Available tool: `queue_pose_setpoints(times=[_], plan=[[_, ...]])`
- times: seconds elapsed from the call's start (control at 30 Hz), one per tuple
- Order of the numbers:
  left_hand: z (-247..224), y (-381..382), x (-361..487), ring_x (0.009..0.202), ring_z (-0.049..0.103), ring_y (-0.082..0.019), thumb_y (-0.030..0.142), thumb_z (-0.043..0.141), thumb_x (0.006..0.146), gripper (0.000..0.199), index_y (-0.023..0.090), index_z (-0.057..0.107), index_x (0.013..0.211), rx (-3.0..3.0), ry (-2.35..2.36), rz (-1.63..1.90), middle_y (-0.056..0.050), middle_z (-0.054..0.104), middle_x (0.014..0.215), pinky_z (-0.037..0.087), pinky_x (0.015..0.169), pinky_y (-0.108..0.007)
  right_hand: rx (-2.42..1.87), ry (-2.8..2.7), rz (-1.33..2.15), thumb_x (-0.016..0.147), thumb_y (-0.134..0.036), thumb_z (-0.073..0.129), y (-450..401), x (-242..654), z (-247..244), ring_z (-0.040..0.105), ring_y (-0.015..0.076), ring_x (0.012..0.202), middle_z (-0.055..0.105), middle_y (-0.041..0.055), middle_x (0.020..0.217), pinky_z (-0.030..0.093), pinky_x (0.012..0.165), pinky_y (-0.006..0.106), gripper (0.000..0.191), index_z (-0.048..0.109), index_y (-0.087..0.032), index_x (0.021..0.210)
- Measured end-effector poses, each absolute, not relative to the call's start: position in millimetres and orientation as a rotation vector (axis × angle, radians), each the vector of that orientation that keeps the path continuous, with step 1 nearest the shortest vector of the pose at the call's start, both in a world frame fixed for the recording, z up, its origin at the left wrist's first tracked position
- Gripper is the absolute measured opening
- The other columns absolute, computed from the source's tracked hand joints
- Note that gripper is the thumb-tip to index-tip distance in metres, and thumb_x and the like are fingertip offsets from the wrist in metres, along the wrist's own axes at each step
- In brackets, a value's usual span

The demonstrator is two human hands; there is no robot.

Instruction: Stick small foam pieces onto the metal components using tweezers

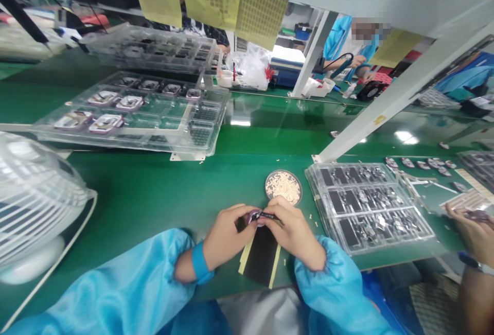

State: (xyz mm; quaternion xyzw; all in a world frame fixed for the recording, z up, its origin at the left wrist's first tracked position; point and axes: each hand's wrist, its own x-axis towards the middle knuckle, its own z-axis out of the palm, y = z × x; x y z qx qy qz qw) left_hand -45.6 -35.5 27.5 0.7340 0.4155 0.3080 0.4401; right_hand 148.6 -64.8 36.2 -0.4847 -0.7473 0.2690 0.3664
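Left hand (226, 237) and right hand (295, 232) meet, fingertips pinched together on a small purple-rimmed oval part with a black strip (259, 216), above a green bench (162, 191).

You are working under bright, even overhead light. It glares off the glossy green surface (162, 191) in white patches, strongest behind the clear trays (131, 113) and near the slanted white post (386, 103). Shadows under your hands are soft and short. The wide lens bends straight lines at the edges; the fan (34, 201) on your left bulges and smears. The far background is overexposed and soft, and one face there is blurred.
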Motion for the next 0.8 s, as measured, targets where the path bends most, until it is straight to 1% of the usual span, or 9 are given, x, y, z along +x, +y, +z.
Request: queue_pose_setpoints(times=[0.07, 0.13, 0.2, 0.27, 0.37, 0.47, 0.67, 0.8], plan=[[27.7, -34.9, -45.9, 0.073, 0.058, -0.016, 0.016, 0.058, 0.088, 0.02, 0.021, 0.074, 0.1, 1.82, 1.024, 0.759, 0.0, 0.067, 0.08, 0.041, 0.067, -0.026, -1.214, -1.901, 0.749, 0.098, -0.029, 0.06, -64.5, 149.5, 36.8, 0.059, 0.019, 0.08, 0.06, 0.0054, 0.091, 0.047, 0.07, 0.031, 0.01, 0.067, -0.023, 0.101], [28.4, -33.9, -46.4, 0.074, 0.059, -0.016, 0.014, 0.059, 0.087, 0.023, 0.022, 0.075, 0.102, 1.816, 1.029, 0.756, 0.0, 0.068, 0.081, 0.041, 0.066, -0.026, -1.191, -1.84, 0.8, 0.096, -0.028, 0.062, -63.7, 152.1, 38.3, 0.059, 0.019, 0.08, 0.06, 0.0047, 0.089, 0.047, 0.07, 0.031, 0.008, 0.066, -0.022, 0.096], [29.1, -32.9, -47.1, 0.073, 0.059, -0.016, 0.014, 0.06, 0.087, 0.023, 0.022, 0.075, 0.102, 1.811, 1.049, 0.75, 0.0, 0.069, 0.081, 0.041, 0.065, -0.026, -1.218, -1.743, 0.792, 0.095, -0.026, 0.064, -62.7, 156.4, 40.2, 0.058, 0.0192, 0.081, 0.06, 0.0039, 0.087, 0.047, 0.072, 0.031, 0.009, 0.065, -0.021, 0.088], [29.2, -32.5, -47.5, 0.072, 0.059, -0.016, 0.014, 0.061, 0.086, 0.024, 0.023, 0.075, 0.103, 1.808, 1.063, 0.743, 0.0, 0.069, 0.082, 0.041, 0.064, -0.026, -1.272, -1.633, 0.738, 0.094, -0.025, 0.064, -61.9, 160.4, 41.7, 0.058, 0.0194, 0.081, 0.06, 0.0034, 0.085, 0.047, 0.071, 0.031, 0.012, 0.064, -0.021, 0.083], [27.8, -33.2, -47.5, 0.074, 0.06, -0.016, 0.014, 0.06, 0.087, 0.024, 0.023, 0.075, 0.104, 1.829, 1.058, 0.756, 0.0, 0.068, 0.081, 0.042, 0.066, -0.026, -1.296, -1.581, 0.707, 0.091, -0.027, 0.068, -62.4, 161.1, 40.9, 0.059, 0.0199, 0.08, 0.061, 0.0044, 0.086, 0.046, 0.064, 0.03, 0.007, 0.068, -0.021, 0.088], [26.5, -34.2, -47.1, 0.074, 0.061, -0.016, 0.015, 0.059, 0.088, 0.023, 0.023, 0.074, 0.103, 1.867, 1.052, 0.781, 0.0, 0.067, 0.08, 0.043, 0.066, -0.026, -1.226, -1.679, 0.73, 0.089, -0.029, 0.073, -63.7, 154.6, 36.1, 0.06, 0.0206, 0.081, 0.061, 0.0052, 0.089, 0.048, 0.066, 0.032, 0.01, 0.072, -0.022, 0.095], [29.9, -34.7, -48.0, 0.077, 0.062, -0.018, 0.018, 0.059, 0.088, 0.023, 0.023, 0.073, 0.105, 1.933, 1.09, 0.742, -0.001, 0.067, 0.082, 0.046, 0.073, -0.028, -1.192, -1.808, 0.696, 0.093, -0.029, 0.068, -63.3, 146.1, 29.1, 0.059, 0.0191, 0.079, 0.059, 0.005, 0.09, 0.047, 0.068, 0.032, 0.01, 0.071, -0.024, 0.101], [31.5, -34.8, -48.0, 0.078, 0.062, -0.018, 0.019, 0.059, 0.089, 0.022, 0.023, 0.073, 0.106, 1.938, 1.104, 0.726, -0.001, 0.067, 0.083, 0.046, 0.074, -0.028, -1.206, -1.835, 0.68, 0.094, -0.029, 0.065, -63.9, 146.7, 29.6, 0.059, 0.0189, 0.079, 0.059, 0.0049, 0.09, 0.046, 0.067, 0.031, 0.01, 0.07, -0.024, 0.102]])
